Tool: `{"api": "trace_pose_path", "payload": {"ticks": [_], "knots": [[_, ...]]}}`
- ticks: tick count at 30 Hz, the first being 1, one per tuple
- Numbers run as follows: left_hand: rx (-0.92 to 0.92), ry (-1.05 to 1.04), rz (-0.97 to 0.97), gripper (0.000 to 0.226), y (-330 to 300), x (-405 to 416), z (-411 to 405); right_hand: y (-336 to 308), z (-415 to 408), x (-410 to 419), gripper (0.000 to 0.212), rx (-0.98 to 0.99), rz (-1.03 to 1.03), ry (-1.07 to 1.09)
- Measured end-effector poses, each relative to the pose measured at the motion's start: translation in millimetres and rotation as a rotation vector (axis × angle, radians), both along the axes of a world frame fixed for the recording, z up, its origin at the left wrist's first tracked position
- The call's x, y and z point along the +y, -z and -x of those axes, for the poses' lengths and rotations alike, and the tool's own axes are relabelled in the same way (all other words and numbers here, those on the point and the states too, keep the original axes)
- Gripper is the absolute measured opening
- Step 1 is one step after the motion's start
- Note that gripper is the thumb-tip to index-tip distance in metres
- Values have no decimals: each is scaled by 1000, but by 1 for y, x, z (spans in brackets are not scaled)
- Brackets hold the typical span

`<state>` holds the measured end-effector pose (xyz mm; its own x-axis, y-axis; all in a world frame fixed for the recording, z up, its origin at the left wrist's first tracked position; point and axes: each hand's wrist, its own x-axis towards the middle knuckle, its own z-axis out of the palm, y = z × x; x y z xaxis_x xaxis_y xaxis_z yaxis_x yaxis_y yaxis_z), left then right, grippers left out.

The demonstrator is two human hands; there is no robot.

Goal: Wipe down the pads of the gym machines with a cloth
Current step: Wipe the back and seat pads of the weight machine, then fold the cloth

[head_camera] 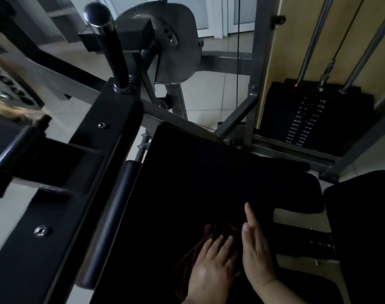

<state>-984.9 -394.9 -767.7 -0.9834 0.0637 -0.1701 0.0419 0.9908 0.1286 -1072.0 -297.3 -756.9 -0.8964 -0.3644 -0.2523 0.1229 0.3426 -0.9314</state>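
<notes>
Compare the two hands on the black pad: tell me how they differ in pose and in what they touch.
The left hand lies palm down, fingers spread flat on the dark cloth, pressing it to the black pad. The right hand stands on edge, fingers straight and together, pointing forward, with no cloth under it. The left hand sits nearer the camera; the right reaches further up the pad. Both are open, side by side, over the same pad.

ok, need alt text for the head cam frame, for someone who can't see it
Seen from above in dim light, a person's left hand presses a dark reddish cloth flat on a black gym machine pad, while the right hand hovers beside it, fingers straight. Behind are a grey steel frame, a weight stack and pale floor tiles.
</notes>
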Motion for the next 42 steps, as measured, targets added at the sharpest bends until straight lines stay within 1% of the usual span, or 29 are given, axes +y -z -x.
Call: {"api": "trace_pose_path", "payload": {"ticks": [1,3,4,6,8,10,13,17,19,23,25,27,28,30,31,34,36,38,40,42], "knots": [[9,-13,-23,33,1,3,-6,-3,-6,2,70,-2,-37,-26],[27,-64,-55,30,0,8,-11,-9,-16,5,60,13,-136,-81],[52,-94,-70,30,-3,9,-11,-14,-18,6,55,34,-195,-100],[152,-162,-100,29,-18,4,-5,-29,-17,5,54,88,-302,-133],[208,-240,-140,39,-46,-4,4,-52,-10,1,55,148,-339,-163],[275,-300,-172,46,-87,-14,12,-83,0,-6,55,250,-326,-182],[412,-316,-174,50,-153,-28,19,-140,13,-16,55,506,-293,-185],[598,-269,-118,42,-255,-34,22,-240,17,-23,56,729,-220,-171],[668,-249,-74,41,-305,-33,19,-289,14,-22,57,798,-197,-164],[748,-238,63,54,-396,-23,4,-374,3,-10,60,924,-169,-196],[818,-239,108,60,-441,-14,-9,-409,0,-2,60,1003,-163,-191],[901,-232,115,55,-483,-6,-24,-442,-4,7,54,1072,-138,-185],[929,-234,115,53,-502,-2,-33,-459,-7,11,56,1089,-116,-192],[967,-260,122,49,-533,5,-50,-489,-16,22,78,1134,-50,-220],[985,-282,131,46,-546,10,-58,-502,-21,27,79,1156,-21,-241],[1031,-355,176,39,-576,24,-84,-534,-37,41,61,1198,36,-332],[1053,-409,224,39,-591,36,-100,-550,-46,49,50,1231,62,-371],[1056,-452,287,40,-605,49,-114,-566,-53,55,50,1248,93,-417],[1065,-490,339,39,-618,63,-128,-580,-60,60,57,1270,132,-458],[1080,-545,371,37,-631,77,-142,-590,-68,59,58,1295,172,-501]]}}
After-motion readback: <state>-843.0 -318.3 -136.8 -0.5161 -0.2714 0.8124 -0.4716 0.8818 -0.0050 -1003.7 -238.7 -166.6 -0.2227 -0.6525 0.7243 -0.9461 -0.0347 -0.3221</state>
